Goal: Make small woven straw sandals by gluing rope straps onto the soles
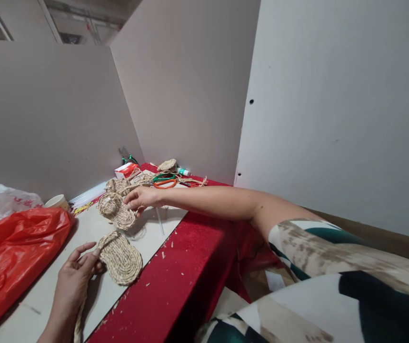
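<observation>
My left hand (pixel 77 271) pinches the edge of a coiled straw sole (pixel 121 259), an oval of braided cord tilted above the white board. A loose braid (pixel 79 319) hangs down beside my left wrist. Farther off, my right hand (pixel 143 197) has its fingers closed on the side of a second straw sole (pixel 124 216). At that sole's far end is a round coiled part (pixel 110 204) with something shiny in its middle. More coiled straw (pixel 117 185) lies just behind it. The fingertips of my right hand are partly hidden.
Scissors with orange handles (pixel 164 184), green-handled scissors (pixel 164 176), pliers (pixel 127 156) and a small tube (pixel 183 172) lie by the back corner. A red plastic bag (pixel 22 247), a white bag (pixel 2 202) and a paper cup (pixel 57 201) stand left. Grey panels (pixel 190 95) enclose the table.
</observation>
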A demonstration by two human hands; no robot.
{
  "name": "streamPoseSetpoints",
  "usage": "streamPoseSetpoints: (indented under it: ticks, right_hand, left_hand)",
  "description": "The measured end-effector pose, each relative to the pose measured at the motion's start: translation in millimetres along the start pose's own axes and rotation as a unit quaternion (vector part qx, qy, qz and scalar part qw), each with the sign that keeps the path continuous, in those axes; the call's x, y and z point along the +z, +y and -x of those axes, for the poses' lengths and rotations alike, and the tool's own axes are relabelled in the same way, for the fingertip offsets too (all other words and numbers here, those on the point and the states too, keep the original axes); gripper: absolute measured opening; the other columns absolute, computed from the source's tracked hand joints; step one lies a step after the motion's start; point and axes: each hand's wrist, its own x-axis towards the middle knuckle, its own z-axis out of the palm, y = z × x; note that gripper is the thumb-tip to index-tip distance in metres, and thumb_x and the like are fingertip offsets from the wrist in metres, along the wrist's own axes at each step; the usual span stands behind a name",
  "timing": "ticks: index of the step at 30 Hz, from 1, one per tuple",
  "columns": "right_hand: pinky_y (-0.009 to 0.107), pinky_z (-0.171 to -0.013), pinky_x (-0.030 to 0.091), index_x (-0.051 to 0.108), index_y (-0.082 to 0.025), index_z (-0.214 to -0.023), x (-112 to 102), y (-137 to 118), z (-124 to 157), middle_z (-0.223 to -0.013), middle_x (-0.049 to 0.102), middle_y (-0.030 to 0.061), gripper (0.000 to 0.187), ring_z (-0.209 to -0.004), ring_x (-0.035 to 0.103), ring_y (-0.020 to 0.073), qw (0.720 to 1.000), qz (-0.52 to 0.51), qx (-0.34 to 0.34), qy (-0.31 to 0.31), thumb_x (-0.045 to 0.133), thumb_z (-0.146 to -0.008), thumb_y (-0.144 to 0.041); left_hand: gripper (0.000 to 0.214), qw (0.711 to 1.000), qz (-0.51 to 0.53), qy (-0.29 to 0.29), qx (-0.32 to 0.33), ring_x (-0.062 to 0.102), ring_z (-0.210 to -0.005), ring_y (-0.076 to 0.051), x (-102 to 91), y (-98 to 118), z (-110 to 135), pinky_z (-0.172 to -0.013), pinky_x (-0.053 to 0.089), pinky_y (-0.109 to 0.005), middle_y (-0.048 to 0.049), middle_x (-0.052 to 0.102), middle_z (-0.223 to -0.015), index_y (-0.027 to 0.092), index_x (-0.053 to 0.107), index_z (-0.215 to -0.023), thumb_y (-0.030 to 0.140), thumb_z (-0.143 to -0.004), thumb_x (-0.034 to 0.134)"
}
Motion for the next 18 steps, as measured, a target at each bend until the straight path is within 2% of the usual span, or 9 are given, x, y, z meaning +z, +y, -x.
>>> streamPoseSetpoints:
  ticks: [12,18]
  right_hand:
    - [0.021,-0.059,0.054,0.059,-0.010,-0.091,2.6,8.5,-15.4,-0.067,0.055,-0.0032,0.013,-0.059,0.053,0.0060,0.998,0.048,-0.007,0.027,0.058,-0.079,-0.004]
    - [0.020,-0.059,0.053,0.062,-0.009,-0.096,4.6,9.5,-16.6,-0.075,0.061,-0.0008,0.018,-0.061,0.057,0.0057,0.993,0.114,-0.005,0.034,0.056,-0.080,-0.004]
  left_hand:
    - [0.065,1.000,0.004,-0.004,-0.006,0.052,-0.048,-0.010,3.8,4.5,3.1,-0.047,0.039,-0.018,0.0012,0.061,-0.054,0.015,0.059,-0.097,0.044,-0.047,0.088]
    - [0.064,1.000,0.009,-0.006,-0.007,0.052,-0.049,-0.010,2.1,2.0,1.1,-0.051,0.043,-0.021,0.0019,0.061,-0.056,0.016,0.060,-0.098,0.044,-0.047,0.087]
